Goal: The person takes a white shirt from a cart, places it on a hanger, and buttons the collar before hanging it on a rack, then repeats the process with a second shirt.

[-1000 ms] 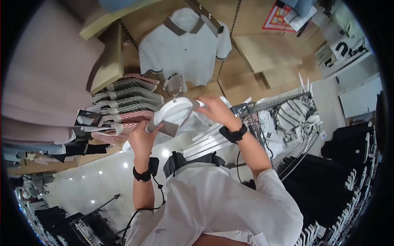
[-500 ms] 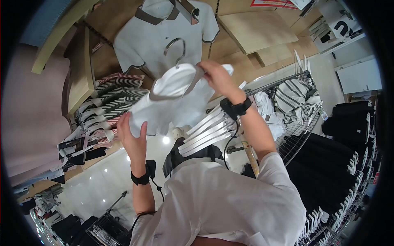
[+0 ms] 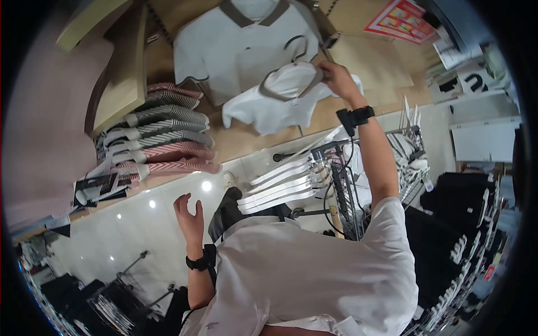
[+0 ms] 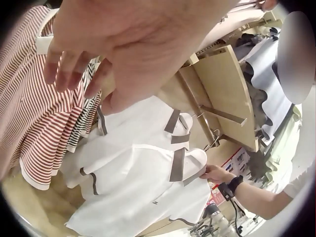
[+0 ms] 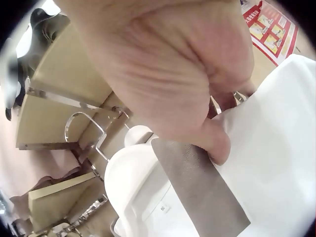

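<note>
Taking the display polo (image 3: 246, 47), a white shirt with a grey-brown collar, as the landmark, a pink garment (image 3: 50, 123) hangs at the far left. Between it and the display polo a wooden shelf (image 3: 120, 84) juts out. Below that shelf, to the lower left of the display polo, is a row of striped shirts (image 3: 162, 134), some red and white, some dark and white.

The left hand (image 3: 189, 221) is well below the display polo, over the shiny floor (image 3: 151, 224); it holds nothing, its fingers loosely bent and apart. To its right, below the display polo, a bunch of white hangers (image 3: 280, 187) fans out.

The held polo (image 3: 280, 109), also white with a grey-brown collar, is in front of the display polo's lower part and reaches past it to the right. A metal hanger hook (image 3: 296, 47) rises above its collar. The right hand (image 3: 339, 78), to the lower right of the display polo, pinches the held polo by the collar.

Farther to the lower right is a wire cart (image 3: 350, 196) with clothes. A red-and-white sign (image 3: 400, 21) is right of the display polo, and black garments (image 3: 448, 224) hang at the far lower right.
</note>
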`<act>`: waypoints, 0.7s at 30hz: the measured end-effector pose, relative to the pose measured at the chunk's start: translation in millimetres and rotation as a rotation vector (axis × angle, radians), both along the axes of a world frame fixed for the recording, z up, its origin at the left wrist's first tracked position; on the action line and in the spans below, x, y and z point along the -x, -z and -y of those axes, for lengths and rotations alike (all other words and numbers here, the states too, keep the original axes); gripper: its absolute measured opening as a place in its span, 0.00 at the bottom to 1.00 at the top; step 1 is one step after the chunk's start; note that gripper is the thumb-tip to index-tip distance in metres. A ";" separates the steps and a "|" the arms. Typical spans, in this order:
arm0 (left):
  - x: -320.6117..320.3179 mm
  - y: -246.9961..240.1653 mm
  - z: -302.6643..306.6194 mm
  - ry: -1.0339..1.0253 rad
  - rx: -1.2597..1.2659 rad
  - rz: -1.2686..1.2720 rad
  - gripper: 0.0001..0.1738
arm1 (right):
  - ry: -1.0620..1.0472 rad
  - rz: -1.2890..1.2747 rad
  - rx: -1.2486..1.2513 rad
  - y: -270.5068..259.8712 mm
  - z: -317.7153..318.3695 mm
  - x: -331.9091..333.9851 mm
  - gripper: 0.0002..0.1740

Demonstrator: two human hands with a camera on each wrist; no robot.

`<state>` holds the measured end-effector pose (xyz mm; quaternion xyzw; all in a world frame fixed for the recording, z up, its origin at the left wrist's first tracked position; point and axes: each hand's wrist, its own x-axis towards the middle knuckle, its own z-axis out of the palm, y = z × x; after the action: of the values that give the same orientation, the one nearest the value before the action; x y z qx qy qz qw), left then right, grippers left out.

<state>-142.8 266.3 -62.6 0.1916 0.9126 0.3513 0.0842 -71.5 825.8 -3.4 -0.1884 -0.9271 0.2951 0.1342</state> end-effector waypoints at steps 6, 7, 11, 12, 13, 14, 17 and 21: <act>-9.9 18.5 19.1 -0.025 -0.001 -0.035 0.18 | 0.150 0.144 -0.327 -11.2 -67.0 18.8 0.20; -12.9 19.6 21.9 -0.043 -0.003 -0.026 0.18 | 0.118 0.067 -0.272 -4.8 -94.8 21.9 0.18; -19.8 27.8 31.2 -0.043 0.020 -0.031 0.18 | 0.144 -0.150 -0.221 -25.4 -113.7 34.8 0.16; -22.0 31.5 34.0 -0.054 0.027 -0.034 0.18 | 0.124 -0.152 -0.226 -35.2 -119.0 43.1 0.16; -24.2 34.1 36.8 -0.074 0.022 -0.030 0.18 | 0.070 -0.117 -0.261 -43.2 -127.9 51.0 0.16; -26.4 36.4 39.7 -0.080 0.025 -0.049 0.17 | 0.016 -0.083 -0.294 -50.9 -132.8 60.5 0.17; -32.6 36.3 48.1 -0.121 0.029 -0.055 0.17 | 0.091 -0.097 0.143 -12.6 -239.4 110.8 0.24; -37.0 34.2 54.8 -0.178 0.041 -0.067 0.17 | -0.053 -0.241 0.503 -54.8 -153.8 140.7 0.29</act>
<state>-105.8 211.5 -96.8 0.1194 0.9353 0.3320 0.0259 -212.2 979.6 51.4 -0.1550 -0.8067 0.5395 0.1847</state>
